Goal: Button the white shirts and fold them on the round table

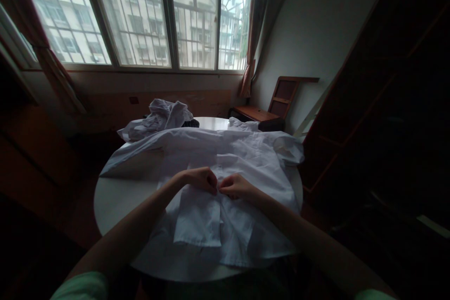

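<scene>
A white long-sleeved garment (256, 159), a coat or a long shirt, lies spread over the round table (119, 201). Its front edges meet near the middle, where both hands are at work. My left hand (204, 179) is closed, its fingers pinching the cloth at the front edge. Right beside it, my right hand (236, 186) pinches the opposite edge between thumb and fingers. Any button between the fingertips is too small to make out. Below the hands, the front panels hang toward the near side of the table, creased and slightly overlapping.
A heap of crumpled white clothes (168, 115) sits at the table's far left. Another white cloth (243, 124) lies at the far right edge. Behind it stands a wooden chair (260, 113) by the wall. A barred window (140, 18) spans the back; dark wooden furniture (351, 117) rises on the right.
</scene>
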`<control>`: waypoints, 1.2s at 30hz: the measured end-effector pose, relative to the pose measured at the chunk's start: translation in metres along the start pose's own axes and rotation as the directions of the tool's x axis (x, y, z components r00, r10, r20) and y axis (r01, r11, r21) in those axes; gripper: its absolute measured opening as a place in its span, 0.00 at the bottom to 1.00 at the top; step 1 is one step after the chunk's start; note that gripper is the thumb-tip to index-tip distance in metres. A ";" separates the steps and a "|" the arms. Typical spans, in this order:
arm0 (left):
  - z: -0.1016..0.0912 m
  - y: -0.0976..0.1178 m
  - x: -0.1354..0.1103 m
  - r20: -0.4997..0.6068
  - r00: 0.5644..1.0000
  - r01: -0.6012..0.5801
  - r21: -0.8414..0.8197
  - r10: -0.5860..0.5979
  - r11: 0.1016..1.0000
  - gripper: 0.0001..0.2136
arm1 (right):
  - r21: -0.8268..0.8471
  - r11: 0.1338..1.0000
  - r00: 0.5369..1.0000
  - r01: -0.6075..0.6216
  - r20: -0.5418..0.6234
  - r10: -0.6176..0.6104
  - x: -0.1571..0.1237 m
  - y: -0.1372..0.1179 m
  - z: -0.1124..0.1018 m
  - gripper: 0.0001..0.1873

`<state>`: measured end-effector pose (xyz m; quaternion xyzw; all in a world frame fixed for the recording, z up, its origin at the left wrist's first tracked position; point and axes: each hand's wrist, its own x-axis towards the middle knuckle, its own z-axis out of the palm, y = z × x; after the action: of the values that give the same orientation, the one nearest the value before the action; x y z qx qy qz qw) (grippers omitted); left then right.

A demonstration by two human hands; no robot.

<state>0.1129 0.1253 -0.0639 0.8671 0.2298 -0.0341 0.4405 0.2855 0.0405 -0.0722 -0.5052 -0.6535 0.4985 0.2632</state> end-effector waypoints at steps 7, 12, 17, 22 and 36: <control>0.000 -0.004 0.001 -0.009 1.000 -0.004 0.030 0.004 1.000 0.10 | -0.012 1.000 0.997 -0.016 0.071 0.017 0.005 0.004 -0.005 0.08; 0.000 -0.002 0.000 -0.002 1.000 -0.028 0.013 0.028 1.000 0.10 | -0.048 0.999 1.000 0.015 0.027 -0.014 0.002 0.004 -0.001 0.06; -0.001 -0.002 0.001 -0.002 1.000 -0.015 0.019 0.015 1.000 0.10 | -0.009 1.000 1.000 0.007 0.023 -0.006 0.002 0.002 -0.001 0.07; 0.000 -0.002 0.000 -0.002 0.999 -0.044 0.022 0.044 0.999 0.09 | 0.002 1.000 1.000 -0.030 0.006 0.030 0.003 0.002 0.000 0.06; 0.027 -0.019 -0.009 -0.383 0.909 -0.138 0.099 0.166 0.985 0.10 | -0.063 0.998 0.999 0.018 -0.038 -0.020 0.002 -0.001 0.007 0.05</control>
<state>0.1004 0.1100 -0.0920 0.8865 0.2434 0.1657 0.3569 0.2785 0.0392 -0.0739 -0.5163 -0.6684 0.4656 0.2646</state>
